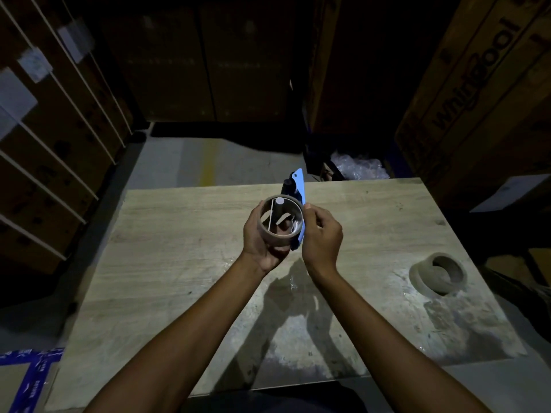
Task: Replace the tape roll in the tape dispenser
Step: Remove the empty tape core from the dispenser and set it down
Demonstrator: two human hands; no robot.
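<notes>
Roll [269,234] and left hand [258,242] hide most of dispenser [299,186].

**Tape dispenser** [299,201]: bright blue side plate, with a black roller at its far end.
**Tape roll** [275,238]: plain dull brown outside, paler inside the ring.
**Spare rolls** [437,274]: the same brown, possibly lighter tan, since the dim light makes this uncertain.
**Tabletop** [179,248]: pale wood grain, with a whitish, speckled worn patch toward its right front.
**Floor** [167,162]: grey, crossed by a yellow stripe.
**Cartons** [483,93]: brown with dark lettering.
**Blue tape** [34,383]: printed in white.
</notes>
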